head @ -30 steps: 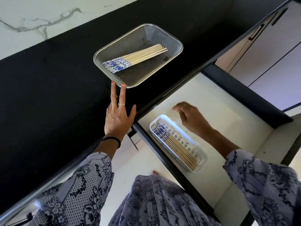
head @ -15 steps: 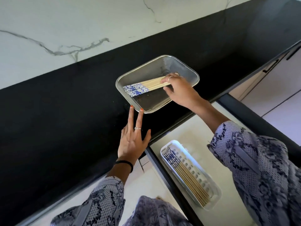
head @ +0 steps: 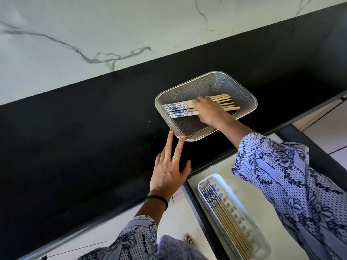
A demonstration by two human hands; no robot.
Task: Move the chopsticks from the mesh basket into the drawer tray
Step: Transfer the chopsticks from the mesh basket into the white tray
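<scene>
Steel mesh basket (head: 242, 94) sits near the front edge of the black bench (head: 93, 128), holding a row of chopsticks (head: 178, 109) with blue-patterned ends pointing left. Half a second ago the right hand (head: 209, 111) was at the bare tips by the basket's right side; it now lies further in, over the middle of the sticks, fingers curled down onto them, though whether it grips them I cannot tell. The left hand (head: 169, 173) has stayed flat on the bench, fingers straight and spread, one fingertip touching the basket's front left corner. Below the front edge, the open drawer (head: 249, 184) carries a white tray (head: 219, 180) with more chopsticks lying lengthwise, and bare drawer floor to its right.
</scene>
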